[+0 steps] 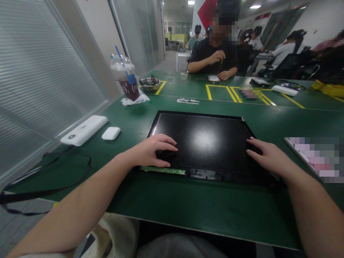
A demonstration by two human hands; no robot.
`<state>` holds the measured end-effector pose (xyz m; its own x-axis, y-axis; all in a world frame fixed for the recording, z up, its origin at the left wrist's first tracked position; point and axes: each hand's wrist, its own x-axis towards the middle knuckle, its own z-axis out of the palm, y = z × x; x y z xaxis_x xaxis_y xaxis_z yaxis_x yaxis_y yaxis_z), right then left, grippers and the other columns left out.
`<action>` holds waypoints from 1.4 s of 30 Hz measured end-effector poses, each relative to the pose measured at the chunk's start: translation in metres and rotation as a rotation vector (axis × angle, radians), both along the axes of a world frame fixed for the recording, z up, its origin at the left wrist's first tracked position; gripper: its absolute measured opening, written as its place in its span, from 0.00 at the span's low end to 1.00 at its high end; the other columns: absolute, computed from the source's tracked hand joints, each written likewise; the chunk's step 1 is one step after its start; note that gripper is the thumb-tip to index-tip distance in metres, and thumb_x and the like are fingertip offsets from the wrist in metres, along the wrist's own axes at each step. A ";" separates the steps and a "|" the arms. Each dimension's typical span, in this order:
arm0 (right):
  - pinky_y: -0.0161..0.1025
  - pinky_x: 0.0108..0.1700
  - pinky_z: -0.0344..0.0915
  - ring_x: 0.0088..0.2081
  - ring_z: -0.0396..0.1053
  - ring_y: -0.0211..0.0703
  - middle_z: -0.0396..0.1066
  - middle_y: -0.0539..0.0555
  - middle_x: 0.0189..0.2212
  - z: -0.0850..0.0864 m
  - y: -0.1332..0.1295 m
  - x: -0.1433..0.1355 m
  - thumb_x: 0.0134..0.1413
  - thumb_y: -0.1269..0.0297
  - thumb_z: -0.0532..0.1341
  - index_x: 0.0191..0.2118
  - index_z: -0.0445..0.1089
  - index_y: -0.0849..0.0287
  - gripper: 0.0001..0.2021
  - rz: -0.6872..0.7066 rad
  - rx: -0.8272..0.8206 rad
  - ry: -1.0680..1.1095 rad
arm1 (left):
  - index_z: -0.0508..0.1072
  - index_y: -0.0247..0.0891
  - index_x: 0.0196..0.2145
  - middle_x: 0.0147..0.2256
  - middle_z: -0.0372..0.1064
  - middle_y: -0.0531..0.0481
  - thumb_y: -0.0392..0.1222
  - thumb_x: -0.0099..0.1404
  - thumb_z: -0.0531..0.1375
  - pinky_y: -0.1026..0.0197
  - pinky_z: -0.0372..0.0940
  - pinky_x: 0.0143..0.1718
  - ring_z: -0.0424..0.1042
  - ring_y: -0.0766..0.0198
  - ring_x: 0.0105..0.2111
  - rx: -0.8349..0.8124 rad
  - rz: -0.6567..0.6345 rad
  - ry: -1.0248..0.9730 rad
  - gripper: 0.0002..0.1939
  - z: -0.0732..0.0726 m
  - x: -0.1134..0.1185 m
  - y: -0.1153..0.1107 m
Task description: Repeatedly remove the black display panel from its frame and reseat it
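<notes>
A black flat display panel (200, 143) lies face up on the green table (204, 206) in front of me. Along its near left edge shows a green circuit board strip (166, 171). My left hand (156, 150) is over the panel's left side, fingers apart and pointing right, with nothing held. At the panel's right edge rests my right hand (262, 154), its fingers spread and its fingertips on the frame. The undersides of both palms are hidden.
A drink cup (130, 80), a metal bowl (149, 84), a white power bank (84, 130) and a small white case (111, 133) stand left. Small white strips (188, 101) lie behind the panel. Across the table sits a person (215, 59).
</notes>
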<state>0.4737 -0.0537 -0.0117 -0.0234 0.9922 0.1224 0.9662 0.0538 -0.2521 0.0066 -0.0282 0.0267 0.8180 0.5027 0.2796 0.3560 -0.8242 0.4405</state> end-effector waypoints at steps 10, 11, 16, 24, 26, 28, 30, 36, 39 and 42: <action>0.61 0.65 0.63 0.61 0.69 0.63 0.70 0.62 0.62 -0.001 0.001 0.000 0.56 0.52 0.56 0.59 0.74 0.56 0.27 -0.002 0.006 -0.018 | 0.79 0.42 0.52 0.52 0.77 0.39 0.43 0.62 0.69 0.50 0.70 0.53 0.76 0.52 0.50 0.028 -0.034 -0.001 0.20 -0.001 0.003 -0.001; 0.61 0.65 0.63 0.61 0.69 0.63 0.70 0.61 0.62 0.000 0.001 0.000 0.56 0.52 0.57 0.59 0.74 0.55 0.27 -0.001 0.008 -0.016 | 0.79 0.41 0.52 0.51 0.77 0.39 0.43 0.62 0.68 0.50 0.70 0.53 0.77 0.52 0.50 0.033 -0.038 -0.005 0.20 -0.001 0.003 -0.001; 0.60 0.65 0.63 0.62 0.69 0.64 0.68 0.62 0.63 0.001 -0.001 0.000 0.56 0.51 0.57 0.59 0.74 0.58 0.28 -0.027 -0.012 -0.018 | 0.79 0.41 0.52 0.51 0.77 0.40 0.43 0.63 0.68 0.50 0.70 0.53 0.77 0.53 0.50 0.037 -0.037 0.007 0.19 0.001 0.003 -0.001; 0.61 0.65 0.63 0.61 0.69 0.64 0.68 0.62 0.63 0.001 -0.001 0.000 0.56 0.51 0.56 0.59 0.74 0.58 0.28 -0.017 -0.002 -0.008 | 0.80 0.42 0.52 0.51 0.78 0.40 0.42 0.62 0.68 0.51 0.70 0.53 0.77 0.53 0.49 0.029 -0.034 0.003 0.19 0.001 0.004 -0.002; 0.61 0.65 0.63 0.61 0.69 0.64 0.68 0.63 0.63 0.001 -0.001 -0.001 0.56 0.50 0.56 0.59 0.74 0.59 0.29 -0.013 -0.007 -0.004 | 0.80 0.42 0.52 0.51 0.78 0.40 0.42 0.62 0.68 0.51 0.70 0.53 0.77 0.53 0.49 0.026 -0.031 0.010 0.19 0.001 0.004 -0.002; 0.61 0.64 0.63 0.61 0.69 0.64 0.69 0.62 0.63 0.002 -0.001 -0.002 0.56 0.50 0.56 0.59 0.74 0.57 0.28 -0.015 0.000 0.000 | 0.80 0.41 0.52 0.51 0.78 0.39 0.42 0.62 0.68 0.51 0.70 0.52 0.77 0.53 0.49 0.024 -0.037 0.015 0.19 0.002 0.004 -0.002; 0.62 0.64 0.63 0.61 0.70 0.64 0.70 0.60 0.62 0.002 -0.001 -0.002 0.56 0.51 0.56 0.58 0.74 0.55 0.28 -0.017 0.013 0.004 | 0.80 0.41 0.52 0.51 0.78 0.40 0.42 0.62 0.68 0.51 0.70 0.52 0.77 0.52 0.49 0.020 -0.037 0.018 0.19 0.003 0.004 -0.002; 0.63 0.64 0.63 0.61 0.70 0.65 0.71 0.59 0.62 0.001 -0.001 -0.001 0.56 0.51 0.57 0.58 0.75 0.53 0.27 -0.020 0.015 0.011 | 0.80 0.40 0.51 0.50 0.78 0.39 0.41 0.63 0.68 0.52 0.70 0.52 0.77 0.52 0.49 0.022 -0.046 0.005 0.19 0.003 0.005 -0.003; 0.62 0.64 0.63 0.61 0.69 0.65 0.70 0.61 0.62 0.001 -0.001 -0.001 0.56 0.51 0.56 0.59 0.74 0.55 0.28 -0.010 0.006 0.007 | 0.80 0.41 0.51 0.50 0.78 0.40 0.42 0.63 0.68 0.52 0.70 0.52 0.77 0.52 0.49 0.005 -0.038 0.011 0.19 0.002 0.004 -0.002; 0.61 0.65 0.63 0.61 0.69 0.64 0.69 0.62 0.63 0.000 0.000 0.000 0.56 0.50 0.56 0.59 0.74 0.58 0.29 -0.011 0.002 -0.003 | 0.80 0.41 0.51 0.50 0.78 0.40 0.43 0.62 0.69 0.52 0.70 0.53 0.77 0.53 0.49 -0.029 -0.026 0.002 0.19 0.001 0.003 -0.002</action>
